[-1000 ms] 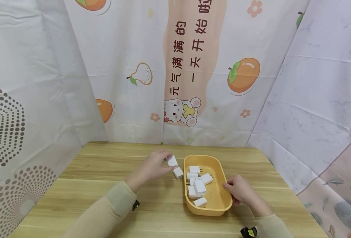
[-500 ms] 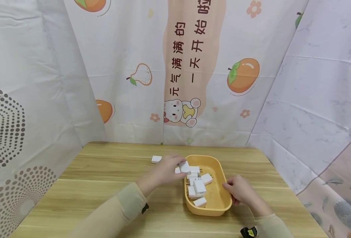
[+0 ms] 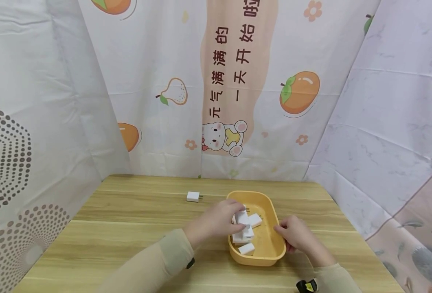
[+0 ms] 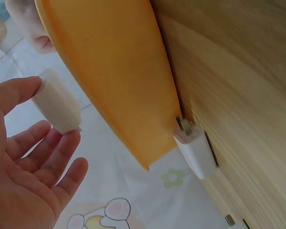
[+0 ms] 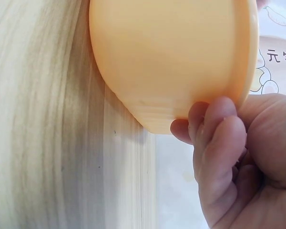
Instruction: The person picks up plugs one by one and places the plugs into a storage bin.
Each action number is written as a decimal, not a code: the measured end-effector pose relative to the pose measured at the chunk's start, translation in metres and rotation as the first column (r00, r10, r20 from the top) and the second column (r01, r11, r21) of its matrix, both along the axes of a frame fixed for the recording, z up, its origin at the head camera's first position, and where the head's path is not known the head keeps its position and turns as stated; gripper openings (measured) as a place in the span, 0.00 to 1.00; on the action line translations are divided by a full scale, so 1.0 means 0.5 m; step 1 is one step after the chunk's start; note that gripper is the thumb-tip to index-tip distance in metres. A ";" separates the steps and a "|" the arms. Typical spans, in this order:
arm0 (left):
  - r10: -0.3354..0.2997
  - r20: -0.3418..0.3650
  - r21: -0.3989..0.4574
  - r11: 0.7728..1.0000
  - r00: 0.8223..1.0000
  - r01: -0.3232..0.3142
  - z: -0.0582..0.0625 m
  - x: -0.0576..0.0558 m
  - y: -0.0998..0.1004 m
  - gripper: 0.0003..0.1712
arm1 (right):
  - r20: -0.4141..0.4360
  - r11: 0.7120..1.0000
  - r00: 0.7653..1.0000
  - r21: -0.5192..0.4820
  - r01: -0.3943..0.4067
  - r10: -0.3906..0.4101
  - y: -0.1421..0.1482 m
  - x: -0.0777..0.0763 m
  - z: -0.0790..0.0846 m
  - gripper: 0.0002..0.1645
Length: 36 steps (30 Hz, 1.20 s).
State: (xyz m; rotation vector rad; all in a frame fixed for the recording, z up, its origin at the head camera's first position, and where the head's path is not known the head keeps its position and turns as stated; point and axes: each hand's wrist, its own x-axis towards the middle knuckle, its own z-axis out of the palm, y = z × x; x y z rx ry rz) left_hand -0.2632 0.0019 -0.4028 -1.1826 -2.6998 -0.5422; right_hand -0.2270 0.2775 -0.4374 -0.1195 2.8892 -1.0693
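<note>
A white charger plug (image 4: 57, 102) is pinched between the thumb and fingertips of my left hand (image 3: 217, 219), over the left part of a yellow plastic basket (image 3: 268, 242). Several other white charger plugs (image 3: 246, 248) lie heaped in that side of the basket, partly covered by the left hand. My right hand (image 3: 297, 236) grips the basket's right rim, thumb at the top edge and curled fingers against the outer wall (image 5: 176, 62). In the left wrist view, one more charger plug (image 4: 196, 155) lies on the table close beside the basket; the left hand hides it in the head view.
Farther back on the wooden table (image 3: 135, 228), a single charger plug (image 3: 193, 196) lies with its prongs pointing right. A printed curtain (image 3: 157, 130) hangs behind the table's back edge, with more cloth at both sides.
My left hand has carried the charger plug rightward from the table, across the basket's left rim, to above the heap. The right hand has stayed on the rim.
</note>
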 end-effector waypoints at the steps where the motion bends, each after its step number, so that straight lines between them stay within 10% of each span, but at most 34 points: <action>1: -0.008 -0.009 -0.006 1.000 1.000 0.008 0.000 0.002 0.004 0.26 | 0.000 1.000 1.000 0.000 -0.001 0.001 0.000 0.000 0.000 0.17; 36: -0.094 -0.065 -0.074 0.993 0.993 0.089 -0.016 0.017 0.052 0.26 | -0.012 1.000 1.000 0.004 -0.005 0.005 0.003 -0.001 -0.005 0.19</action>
